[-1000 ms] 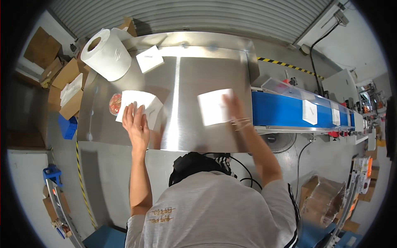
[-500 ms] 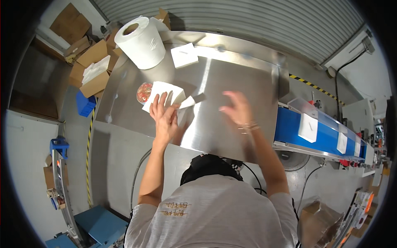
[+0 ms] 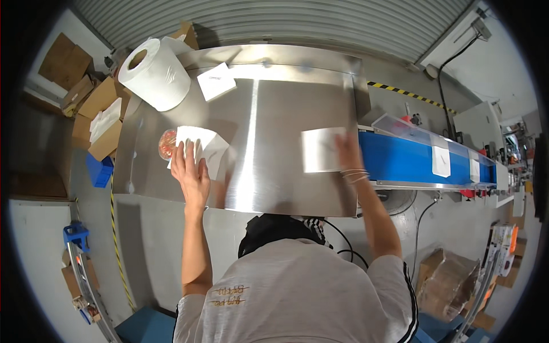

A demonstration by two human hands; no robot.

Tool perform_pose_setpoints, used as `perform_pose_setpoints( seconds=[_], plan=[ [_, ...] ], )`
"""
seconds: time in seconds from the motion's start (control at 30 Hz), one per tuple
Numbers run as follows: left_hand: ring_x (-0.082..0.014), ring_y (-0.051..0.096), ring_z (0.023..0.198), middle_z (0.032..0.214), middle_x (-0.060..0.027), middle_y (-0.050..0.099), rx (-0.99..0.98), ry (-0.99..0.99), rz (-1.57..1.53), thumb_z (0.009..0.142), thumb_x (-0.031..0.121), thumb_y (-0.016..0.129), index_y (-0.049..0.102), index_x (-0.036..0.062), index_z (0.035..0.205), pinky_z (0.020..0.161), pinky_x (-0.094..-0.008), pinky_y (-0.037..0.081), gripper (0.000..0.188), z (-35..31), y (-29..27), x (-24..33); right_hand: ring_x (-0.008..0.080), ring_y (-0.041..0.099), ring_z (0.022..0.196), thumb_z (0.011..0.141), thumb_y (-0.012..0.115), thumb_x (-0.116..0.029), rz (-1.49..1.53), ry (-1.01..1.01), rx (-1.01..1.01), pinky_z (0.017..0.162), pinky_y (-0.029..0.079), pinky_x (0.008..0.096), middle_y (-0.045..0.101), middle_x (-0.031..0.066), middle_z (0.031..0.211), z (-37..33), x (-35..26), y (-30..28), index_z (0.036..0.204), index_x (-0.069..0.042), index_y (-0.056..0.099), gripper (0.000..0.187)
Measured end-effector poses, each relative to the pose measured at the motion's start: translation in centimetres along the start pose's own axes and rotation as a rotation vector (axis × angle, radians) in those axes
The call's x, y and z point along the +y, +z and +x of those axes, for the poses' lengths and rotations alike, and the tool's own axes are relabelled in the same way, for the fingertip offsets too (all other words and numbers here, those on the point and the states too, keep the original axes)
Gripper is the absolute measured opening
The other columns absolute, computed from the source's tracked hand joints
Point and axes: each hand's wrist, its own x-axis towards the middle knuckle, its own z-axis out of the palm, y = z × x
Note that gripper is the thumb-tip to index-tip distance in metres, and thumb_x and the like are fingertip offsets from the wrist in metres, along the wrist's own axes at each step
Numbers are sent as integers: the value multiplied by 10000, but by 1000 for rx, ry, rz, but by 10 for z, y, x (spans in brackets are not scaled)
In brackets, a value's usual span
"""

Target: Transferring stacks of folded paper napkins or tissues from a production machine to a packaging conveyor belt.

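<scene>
My left hand (image 3: 190, 171) lies with outstretched fingers on a small pile of white square packets (image 3: 214, 151) at the left of the steel table. Partly tucked beside the pile is a round, clear-wrapped bundle (image 3: 167, 144) with red and yellowish bits. My right hand (image 3: 349, 153), blurred by motion, grips the right edge of a single white square packet (image 3: 318, 151) near the table's right end. Its fingertips are smeared over that edge.
A big white film roll (image 3: 157, 80) and another white square stack (image 3: 217, 82) stand on the steel table (image 3: 280, 108) at the back left. A blue conveyor belt (image 3: 394, 157) carrying white packets adjoins the table's right end. Open cardboard boxes (image 3: 103, 108) sit at the left.
A white square packet has come from the left pile to the right end of the table with my right hand, which was bare before. My left hand stays on the pile. The view has shifted.
</scene>
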Motion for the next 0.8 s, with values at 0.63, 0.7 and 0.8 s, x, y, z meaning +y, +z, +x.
perform_pose_setpoints(
  seconds=[0.63,0.7,0.8],
  plan=[
    [-380,321,1329,1365,-136,473,-12,156,47,762,-48,611,714,132,1026,1082,-518,223,335,-5,6,-3,311,571,1064,743,751,-146,292,-407,-666,893,472,383,585,129,1163,-7,-185,147,1154,-98,567,453],
    [-388,315,1330,1395,-148,437,-53,215,105,775,45,662,711,148,1051,1078,-518,222,299,-5,6,-7,305,573,1065,735,761,-160,314,-404,-681,903,471,376,590,129,1152,1,-182,161,1150,-90,568,463],
    [-398,311,1330,1428,-175,382,-36,196,57,752,217,736,672,162,1137,1081,-511,213,394,1,1,1,284,580,1062,743,762,-206,231,-582,-737,905,471,382,600,124,1139,7,-173,157,1150,-67,555,478]
  ],
)
